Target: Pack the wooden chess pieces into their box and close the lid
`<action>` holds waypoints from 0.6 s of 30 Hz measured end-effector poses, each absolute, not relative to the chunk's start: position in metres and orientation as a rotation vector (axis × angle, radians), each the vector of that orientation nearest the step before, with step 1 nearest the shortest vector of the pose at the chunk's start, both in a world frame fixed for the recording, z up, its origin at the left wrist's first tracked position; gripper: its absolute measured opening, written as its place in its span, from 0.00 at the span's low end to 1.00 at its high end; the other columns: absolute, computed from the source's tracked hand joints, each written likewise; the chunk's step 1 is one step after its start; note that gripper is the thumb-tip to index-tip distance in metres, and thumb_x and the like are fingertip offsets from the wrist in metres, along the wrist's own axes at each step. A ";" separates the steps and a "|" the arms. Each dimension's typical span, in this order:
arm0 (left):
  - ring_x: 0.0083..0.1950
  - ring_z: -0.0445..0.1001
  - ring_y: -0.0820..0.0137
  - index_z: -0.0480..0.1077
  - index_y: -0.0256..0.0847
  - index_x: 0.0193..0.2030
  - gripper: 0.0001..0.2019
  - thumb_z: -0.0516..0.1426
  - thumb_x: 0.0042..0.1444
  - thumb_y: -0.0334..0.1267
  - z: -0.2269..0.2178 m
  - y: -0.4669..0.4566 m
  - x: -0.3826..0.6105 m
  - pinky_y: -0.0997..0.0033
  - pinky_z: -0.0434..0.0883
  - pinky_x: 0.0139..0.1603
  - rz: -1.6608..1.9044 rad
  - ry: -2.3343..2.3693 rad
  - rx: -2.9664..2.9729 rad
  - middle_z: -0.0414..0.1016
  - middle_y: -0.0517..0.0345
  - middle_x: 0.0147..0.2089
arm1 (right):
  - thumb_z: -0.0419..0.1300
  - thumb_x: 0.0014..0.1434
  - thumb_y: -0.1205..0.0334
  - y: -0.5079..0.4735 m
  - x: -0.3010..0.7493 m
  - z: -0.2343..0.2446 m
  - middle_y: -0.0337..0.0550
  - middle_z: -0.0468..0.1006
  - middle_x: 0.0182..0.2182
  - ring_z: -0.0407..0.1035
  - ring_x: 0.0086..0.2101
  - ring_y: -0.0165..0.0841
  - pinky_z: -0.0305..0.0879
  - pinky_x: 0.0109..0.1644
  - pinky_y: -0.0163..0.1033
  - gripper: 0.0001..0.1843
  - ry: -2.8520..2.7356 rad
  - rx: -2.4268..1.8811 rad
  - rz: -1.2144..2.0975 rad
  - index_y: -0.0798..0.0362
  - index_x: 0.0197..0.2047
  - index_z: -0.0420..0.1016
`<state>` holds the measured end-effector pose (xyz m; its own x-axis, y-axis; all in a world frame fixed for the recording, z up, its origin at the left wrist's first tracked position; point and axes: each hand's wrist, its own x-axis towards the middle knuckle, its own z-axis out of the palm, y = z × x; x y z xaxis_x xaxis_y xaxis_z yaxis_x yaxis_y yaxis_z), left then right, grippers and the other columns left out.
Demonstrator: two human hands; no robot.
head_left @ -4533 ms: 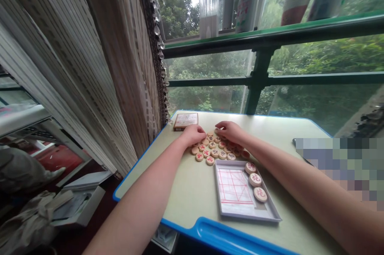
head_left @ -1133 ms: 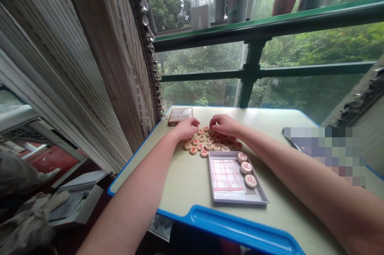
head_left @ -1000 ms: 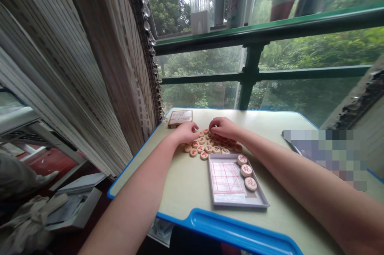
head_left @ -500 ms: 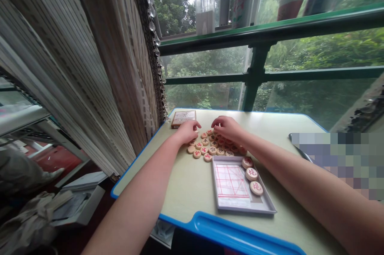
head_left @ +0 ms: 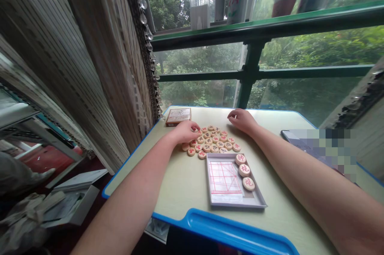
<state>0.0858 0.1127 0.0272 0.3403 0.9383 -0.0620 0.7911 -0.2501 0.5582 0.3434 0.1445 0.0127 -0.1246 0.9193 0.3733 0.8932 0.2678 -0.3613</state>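
My left hand [head_left: 186, 131] is at the left edge of a cluster of round wooden xiangqi pieces [head_left: 215, 139], its fingers loosely bent and apart. The fingertips are beside or touching a red-marked piece [head_left: 199, 132]; contact is hard to tell. Several pieces carry red characters, others black ones, and they lie face up close together. My right hand [head_left: 243, 120] hovers beyond the cluster's right side, fingers loosely curled with no piece visible in them. A shallow white box tray [head_left: 210, 201] nearer me holds three red-marked pieces [head_left: 244, 170] along its right side and a folded paper board [head_left: 225, 179].
A small brown-edged box [head_left: 178, 117] lies at the table's back left. The light table [head_left: 177, 191] has a blue rim. A dark phone [head_left: 297, 143] lies under blurring on the right. Curtains [head_left: 99, 47] hang at left; a can [head_left: 239, 1] stands on the window ledge.
My right hand has moved right and away from the pieces, uncovering those beneath it. My left hand stays at the cluster's left edge. The view has shifted slightly.
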 end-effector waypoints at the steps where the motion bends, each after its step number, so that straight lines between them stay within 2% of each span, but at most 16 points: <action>1: 0.33 0.74 0.71 0.74 0.40 0.46 0.18 0.60 0.46 0.37 0.027 0.113 0.086 0.79 0.67 0.28 0.385 1.500 2.118 0.76 0.52 0.42 | 0.52 0.51 0.66 0.145 0.344 0.012 0.45 0.77 0.33 0.67 0.31 0.32 0.61 0.37 0.34 0.13 -2.050 -1.627 0.066 0.55 0.32 0.79; 4: 0.33 0.74 0.71 0.75 0.40 0.46 0.17 0.60 0.47 0.37 0.023 0.113 0.087 0.78 0.69 0.31 0.391 1.469 2.169 0.77 0.53 0.40 | 0.53 0.50 0.66 0.146 0.341 0.010 0.45 0.76 0.32 0.67 0.32 0.32 0.60 0.36 0.34 0.12 -2.116 -1.598 0.074 0.55 0.31 0.79; 13: 0.39 0.74 0.68 0.75 0.39 0.42 0.15 0.59 0.47 0.39 0.018 0.118 0.085 0.75 0.69 0.38 0.403 1.465 2.244 0.77 0.52 0.43 | 0.53 0.51 0.65 0.146 0.335 0.008 0.45 0.75 0.32 0.66 0.32 0.31 0.60 0.37 0.33 0.13 -2.185 -1.588 0.076 0.56 0.32 0.78; 15: 0.39 0.73 0.68 0.74 0.38 0.43 0.15 0.60 0.46 0.38 0.018 0.119 0.084 0.75 0.69 0.37 0.416 1.456 2.205 0.76 0.52 0.43 | 0.53 0.51 0.65 0.145 0.335 0.008 0.46 0.75 0.32 0.66 0.32 0.32 0.60 0.37 0.33 0.13 -2.190 -1.589 0.077 0.56 0.32 0.78; 18: 0.34 0.72 0.71 0.71 0.36 0.48 0.21 0.61 0.44 0.36 0.020 0.120 0.082 0.78 0.67 0.28 0.416 1.412 2.033 0.74 0.52 0.43 | 0.53 0.51 0.65 0.146 0.336 0.008 0.46 0.76 0.33 0.67 0.32 0.32 0.60 0.37 0.33 0.13 -2.191 -1.586 0.082 0.56 0.32 0.79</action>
<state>0.0819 0.1196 0.0197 0.3786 0.9212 -0.0894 0.7255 -0.2353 0.6468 0.3356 0.1458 0.0075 -0.2518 0.9174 0.3081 0.8919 0.3435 -0.2940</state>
